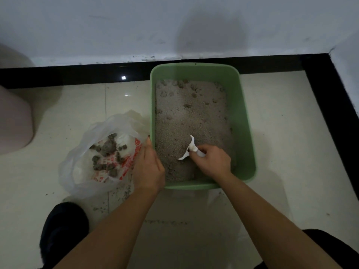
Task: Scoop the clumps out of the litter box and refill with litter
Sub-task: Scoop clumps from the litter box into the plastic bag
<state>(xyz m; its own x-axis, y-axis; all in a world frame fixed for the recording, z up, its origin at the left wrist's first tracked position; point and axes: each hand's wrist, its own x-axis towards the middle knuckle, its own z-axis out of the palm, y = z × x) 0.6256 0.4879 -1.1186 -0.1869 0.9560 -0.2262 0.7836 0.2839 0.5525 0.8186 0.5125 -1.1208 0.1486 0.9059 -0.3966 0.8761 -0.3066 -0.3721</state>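
The right hand (210,162) curls round the handle of the light, stiff scoop (189,147), dug into loose litter (190,117) at the near end of the box (243,117); clumps (187,105) probably crumble, so lift gently. The left hand (148,166) lies beside the bag (77,166), grip unclear

home, floor-level corner of a room. glossy cream floor tiles (281,142) with a black border strip (58,76) run up to a scuffed white wall (97,26). green litter box (246,133) sits on the tiles close to the wall, grey litter (190,117) and a white scoop (189,150) in it. thin plastic shopping bag (81,171) holding dark clumps (108,148) just beside the box. loose grains (124,193) scattered on the tiles. domestic pet corner.
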